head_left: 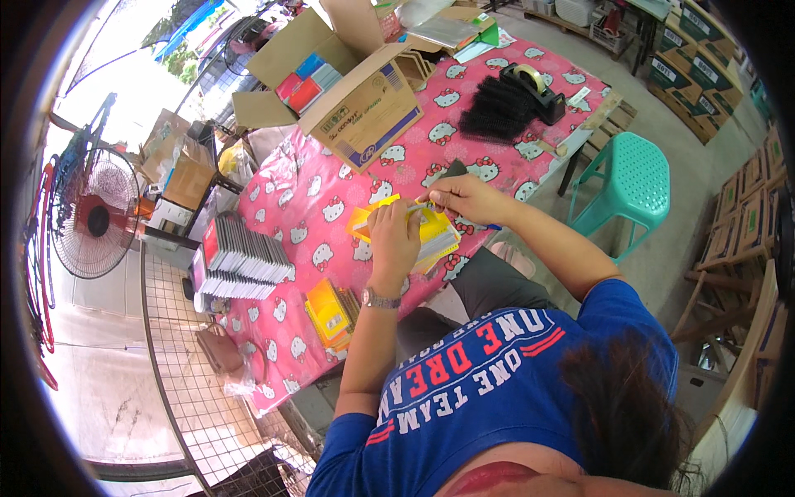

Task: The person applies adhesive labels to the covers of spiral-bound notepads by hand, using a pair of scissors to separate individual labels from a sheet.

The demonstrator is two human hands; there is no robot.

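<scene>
Yellow-covered notebooks (439, 236) with white page edges lie at the table's near side, in front of my body. My left hand (394, 234) is closed over the upper yellow one, fingers curled on its cover. My right hand (470, 199) pinches at the far edge of the same notebook, close to my left fingertips. Whatever is between the right fingers is too small to make out. A dark strip-like thing (454, 170) shows just beyond the right hand. To the left of my left wrist lies a small stack of yellow spiral notebooks (329, 316).
A pink patterned cloth (331, 211) covers the table. Stacked notebooks (248, 269) stand at the left. An opened carton (364, 116) sits at the back, near black bristly strips (497, 108) and a tape dispenser (546, 99). Right of the table is a green stool (633, 178); a fan (98, 219) is far left.
</scene>
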